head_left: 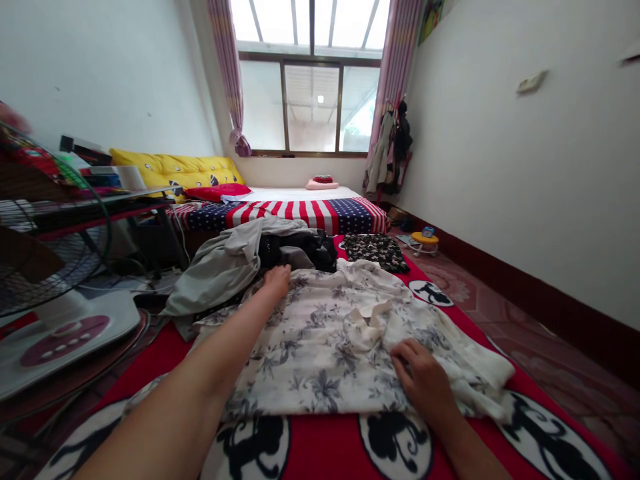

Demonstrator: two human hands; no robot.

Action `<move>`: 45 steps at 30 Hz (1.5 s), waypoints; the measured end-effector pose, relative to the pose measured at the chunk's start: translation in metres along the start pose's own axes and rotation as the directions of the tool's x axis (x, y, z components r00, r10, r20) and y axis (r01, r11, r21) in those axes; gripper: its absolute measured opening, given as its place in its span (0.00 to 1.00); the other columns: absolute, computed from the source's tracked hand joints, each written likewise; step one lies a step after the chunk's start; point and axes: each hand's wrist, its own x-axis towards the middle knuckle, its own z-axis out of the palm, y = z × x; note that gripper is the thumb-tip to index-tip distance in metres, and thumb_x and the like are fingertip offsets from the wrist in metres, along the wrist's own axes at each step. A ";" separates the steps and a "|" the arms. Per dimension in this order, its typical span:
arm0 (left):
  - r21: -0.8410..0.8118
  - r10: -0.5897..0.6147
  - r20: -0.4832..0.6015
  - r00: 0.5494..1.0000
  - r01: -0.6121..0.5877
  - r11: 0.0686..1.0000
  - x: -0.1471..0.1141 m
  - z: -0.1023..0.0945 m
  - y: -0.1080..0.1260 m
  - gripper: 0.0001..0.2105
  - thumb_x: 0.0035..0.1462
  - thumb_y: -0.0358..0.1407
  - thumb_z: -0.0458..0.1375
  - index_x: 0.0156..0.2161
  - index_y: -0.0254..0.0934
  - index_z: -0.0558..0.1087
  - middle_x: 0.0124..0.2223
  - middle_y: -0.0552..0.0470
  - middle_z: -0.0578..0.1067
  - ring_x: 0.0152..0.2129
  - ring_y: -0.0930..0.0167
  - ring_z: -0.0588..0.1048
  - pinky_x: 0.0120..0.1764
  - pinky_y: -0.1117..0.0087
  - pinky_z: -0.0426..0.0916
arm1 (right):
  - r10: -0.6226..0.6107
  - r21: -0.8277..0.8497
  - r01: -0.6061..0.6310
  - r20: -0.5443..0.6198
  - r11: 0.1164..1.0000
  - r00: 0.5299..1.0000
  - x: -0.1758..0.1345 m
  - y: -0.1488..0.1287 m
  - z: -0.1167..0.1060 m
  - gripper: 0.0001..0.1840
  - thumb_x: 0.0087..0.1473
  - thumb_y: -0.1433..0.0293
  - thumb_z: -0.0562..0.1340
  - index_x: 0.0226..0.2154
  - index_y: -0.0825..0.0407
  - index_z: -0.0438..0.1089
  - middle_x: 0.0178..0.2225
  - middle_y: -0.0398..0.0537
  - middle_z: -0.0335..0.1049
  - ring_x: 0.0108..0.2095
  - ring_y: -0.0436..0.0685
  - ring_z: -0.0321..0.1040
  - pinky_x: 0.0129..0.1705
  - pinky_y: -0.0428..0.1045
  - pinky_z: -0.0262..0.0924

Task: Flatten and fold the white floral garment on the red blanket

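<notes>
Floral shirt (320, 360): thin, soft woven fabric, off-white with grey flower print, spread mostly flat on the red blanket (320, 453) in front of the person. Collar area bunched near the middle, creased folds; right-side sleeve end rumpled into a plain white lump.

Red blanket: plush-looking, printed with white circles holding black cartoon figures (partly hidden under the shirt).

Left hand (277, 279): arm stretched far forward, hand laid on the shirt's far left edge, fingers curled down onto the cloth. Can't tell whether it pinches the fabric or just presses on it.

Right hand (423, 377): near the lower right part of the shirt, palm down, fingers loosely spread and resting flat on the fabric. No clamped grip visible.

Just behind the shirt: heap of clothes (260, 257), matte grey cloth on the left, dark garments to the right, touching the shirt's far edge. A dark flower-print piece (375, 250) lies flat beyond, right of the heap.

Further back: mattress (300, 212) with a stars-and-stripes cover, yellow pillows (175, 170) against the wall.

Left side: floor fan, wire guard (45, 227) and smooth white plastic base (65, 333) with round buttons.
</notes>
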 end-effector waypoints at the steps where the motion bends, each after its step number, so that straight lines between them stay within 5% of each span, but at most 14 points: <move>1: 0.004 -0.003 0.001 1.000 0.003 1.000 0.000 -0.003 0.000 0.15 0.49 0.24 0.57 0.44 0.35 0.73 0.42 0.40 0.77 0.42 0.60 0.75 0.41 0.65 0.68 | 0.003 0.001 -0.003 0.001 1.000 1.000 0.000 0.000 0.000 0.06 0.56 0.73 0.55 0.31 0.49 0.66 0.34 0.47 0.67 0.36 0.57 0.66 0.39 0.51 0.58; 5: -0.008 0.047 -0.085 0.995 -0.048 0.999 -0.018 -0.025 -0.001 0.12 0.54 0.29 0.54 0.42 0.38 0.74 0.42 0.44 0.77 0.43 0.62 0.75 0.43 0.67 0.66 | 0.007 0.012 -0.007 0.010 1.000 1.000 0.000 -0.001 -0.001 0.06 0.57 0.73 0.54 0.31 0.49 0.66 0.34 0.47 0.67 0.36 0.57 0.65 0.40 0.52 0.59; 10: 0.006 0.266 -0.197 0.944 -0.270 0.963 -0.092 -0.042 -0.001 0.12 0.54 0.30 0.53 0.43 0.40 0.73 0.42 0.47 0.75 0.43 0.63 0.73 0.44 0.66 0.64 | -0.011 0.015 0.011 -0.013 1.000 1.000 0.001 -0.002 -0.002 0.06 0.56 0.73 0.54 0.31 0.49 0.66 0.34 0.48 0.67 0.36 0.57 0.66 0.39 0.51 0.59; 13: 0.007 0.436 -0.137 0.889 -0.440 0.898 -0.146 -0.029 0.000 0.10 0.53 0.31 0.54 0.41 0.41 0.73 0.40 0.48 0.73 0.37 0.64 0.73 0.39 0.66 0.66 | -0.026 0.006 0.027 -0.037 1.000 0.999 0.000 -0.001 0.000 0.06 0.56 0.72 0.55 0.31 0.50 0.67 0.33 0.48 0.68 0.36 0.57 0.66 0.39 0.51 0.60; 17: -0.155 0.371 -0.143 0.918 -0.391 0.907 -0.188 0.000 0.002 0.10 0.58 0.34 0.51 0.43 0.39 0.72 0.41 0.47 0.72 0.37 0.66 0.72 0.40 0.66 0.67 | -0.078 0.045 0.085 -0.128 0.995 0.989 0.009 -0.003 -0.001 0.06 0.57 0.72 0.55 0.35 0.50 0.67 0.37 0.49 0.68 0.37 0.57 0.67 0.41 0.51 0.61; 23: -0.262 0.281 -0.180 0.943 -0.321 0.910 -0.192 0.008 0.006 0.11 0.58 0.35 0.51 0.43 0.39 0.73 0.40 0.47 0.71 0.36 0.65 0.72 0.39 0.65 0.67 | -0.225 0.064 0.241 -0.193 0.968 0.955 0.098 -0.039 -0.002 0.09 0.57 0.74 0.53 0.35 0.51 0.68 0.40 0.51 0.68 0.43 0.57 0.66 0.46 0.52 0.61; 30: -0.329 0.270 -0.200 0.942 -0.324 0.887 -0.193 0.011 0.005 0.10 0.58 0.33 0.51 0.43 0.38 0.72 0.41 0.46 0.71 0.37 0.66 0.72 0.41 0.65 0.67 | -0.148 -0.290 0.215 0.235 0.933 0.961 0.206 -0.066 0.042 0.19 0.53 0.83 0.51 0.42 0.54 0.70 0.48 0.56 0.67 0.49 0.58 0.64 0.47 0.50 0.59; 34: -0.345 0.260 -0.198 0.945 -0.315 0.884 -0.193 0.014 0.005 0.10 0.58 0.34 0.52 0.43 0.39 0.72 0.41 0.47 0.71 0.37 0.66 0.71 0.41 0.65 0.67 | -0.056 -0.341 0.179 0.341 0.923 0.938 0.222 -0.055 0.063 0.22 0.53 0.84 0.52 0.46 0.53 0.70 0.49 0.58 0.68 0.49 0.61 0.65 0.45 0.52 0.60; 39: -0.367 0.251 -0.194 0.948 -0.307 0.878 -0.192 0.013 0.004 0.10 0.58 0.34 0.52 0.42 0.39 0.72 0.41 0.47 0.71 0.37 0.66 0.71 0.41 0.65 0.67 | 0.092 -0.392 0.097 0.438 0.915 0.894 0.231 -0.037 0.070 0.29 0.56 0.79 0.55 0.60 0.48 0.58 0.56 0.61 0.62 0.45 0.62 0.70 0.42 0.54 0.63; 45: -0.373 0.245 -0.177 0.953 -0.296 0.880 -0.192 0.012 0.004 0.09 0.58 0.34 0.52 0.42 0.40 0.72 0.41 0.47 0.71 0.37 0.66 0.72 0.40 0.66 0.67 | 0.115 -0.371 0.092 0.500 0.924 0.858 0.230 -0.028 0.066 0.16 0.59 0.63 0.59 0.49 0.53 0.67 0.47 0.51 0.68 0.43 0.55 0.69 0.45 0.55 0.66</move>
